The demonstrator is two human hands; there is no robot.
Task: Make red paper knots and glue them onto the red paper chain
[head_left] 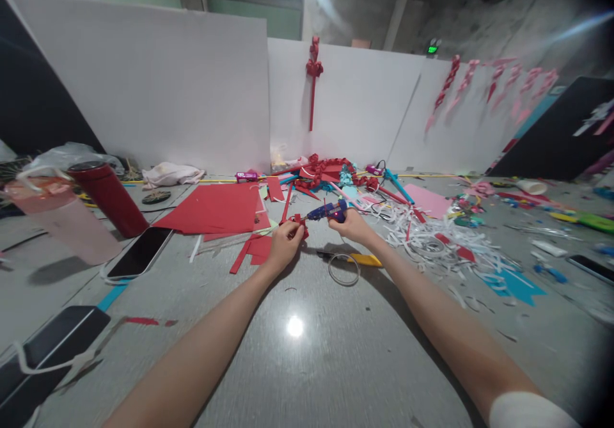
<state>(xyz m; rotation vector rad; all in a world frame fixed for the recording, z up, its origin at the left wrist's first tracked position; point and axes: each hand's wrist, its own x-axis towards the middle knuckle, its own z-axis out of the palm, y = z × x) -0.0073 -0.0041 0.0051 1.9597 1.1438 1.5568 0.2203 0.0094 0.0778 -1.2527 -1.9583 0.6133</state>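
My left hand (284, 244) is closed around a small red paper piece (296, 221), held just above the grey table (307, 351). My right hand (352, 225) grips a blue glue gun (327, 210), its nozzle pointing left at the red piece. The two hands are close together, near the middle of the table. Below the right hand lie a clear tape ring (343, 269) and a yellow-handled tool (365, 260).
Red paper sheets (215, 209) and red strips lie left of the hands. White paper shreds (422, 236) pile up on the right. A red tumbler (109, 196), a pink cup (71, 223) and two phones (141, 252) sit at the left. White boards with red decorations stand behind.
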